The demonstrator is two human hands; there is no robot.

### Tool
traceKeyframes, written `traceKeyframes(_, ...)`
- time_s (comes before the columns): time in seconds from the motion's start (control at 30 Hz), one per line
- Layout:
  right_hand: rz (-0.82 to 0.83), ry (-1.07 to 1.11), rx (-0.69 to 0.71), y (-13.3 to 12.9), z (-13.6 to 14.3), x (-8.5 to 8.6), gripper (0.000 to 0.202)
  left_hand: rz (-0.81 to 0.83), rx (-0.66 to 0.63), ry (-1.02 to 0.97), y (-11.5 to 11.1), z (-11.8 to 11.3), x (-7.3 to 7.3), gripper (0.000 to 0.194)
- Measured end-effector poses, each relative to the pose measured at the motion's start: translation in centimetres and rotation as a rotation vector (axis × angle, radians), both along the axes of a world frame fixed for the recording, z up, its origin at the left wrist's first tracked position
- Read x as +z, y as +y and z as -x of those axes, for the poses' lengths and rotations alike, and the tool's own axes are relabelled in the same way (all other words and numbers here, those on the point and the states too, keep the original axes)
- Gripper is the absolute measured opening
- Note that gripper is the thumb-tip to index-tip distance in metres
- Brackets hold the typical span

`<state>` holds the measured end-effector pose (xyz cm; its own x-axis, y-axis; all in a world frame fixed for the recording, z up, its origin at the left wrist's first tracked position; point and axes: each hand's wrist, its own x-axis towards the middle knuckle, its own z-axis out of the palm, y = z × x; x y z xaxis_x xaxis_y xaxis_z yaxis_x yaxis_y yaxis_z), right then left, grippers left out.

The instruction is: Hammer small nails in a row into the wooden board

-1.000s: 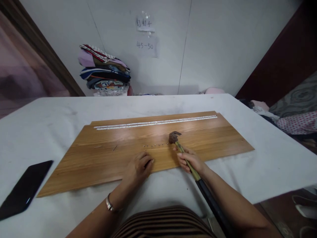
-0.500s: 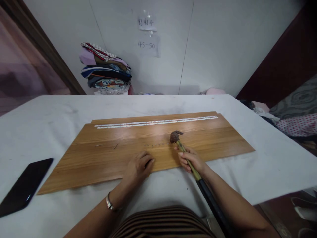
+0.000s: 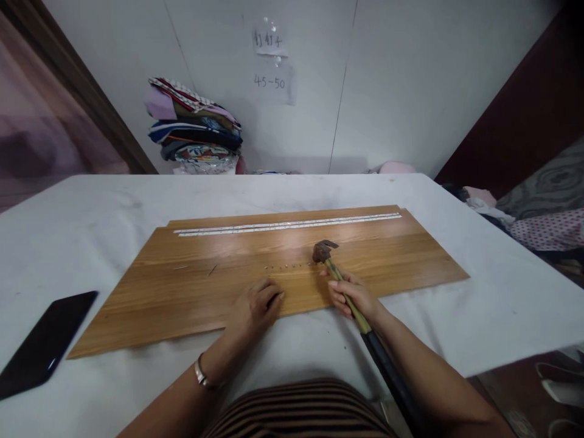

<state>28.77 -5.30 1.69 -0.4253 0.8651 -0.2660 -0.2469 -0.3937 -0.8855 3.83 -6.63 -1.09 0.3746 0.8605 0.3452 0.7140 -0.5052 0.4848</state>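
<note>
My right hand (image 3: 351, 294) is wrapped round the yellow-green part of a claw hammer (image 3: 356, 310), close below its rusty head. The black grip runs back beneath my forearm, and the head is over the wooden board (image 3: 150, 292), by the right end of a row of small nails (image 3: 286, 266). Only the nail heads and short bits of shank show. My left hand (image 3: 256, 304) rests on the board's near edge, fingers curled into a loose fist; nothing shows in it, though the palm is hidden. Two loose nails (image 3: 212, 270) lie on the board's left half.
Two white marked strips (image 3: 287, 225) run along the board's far side. A black phone-like slab (image 3: 48, 340) lies left on the white-covered table (image 3: 493, 286). Folded cloths (image 3: 196, 125) are stacked by the wall, with paper notes (image 3: 272, 82) on it. More fabric (image 3: 547, 228) is at right.
</note>
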Motion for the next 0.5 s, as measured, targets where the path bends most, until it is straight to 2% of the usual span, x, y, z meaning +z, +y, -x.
traceKeyframes(0.5, 0.018, -0.006, -0.005, -0.04, 0.04, -0.08, 0.038, -0.019, 0.002, -0.014, 0.01, 0.01, -0.02, 0.021)
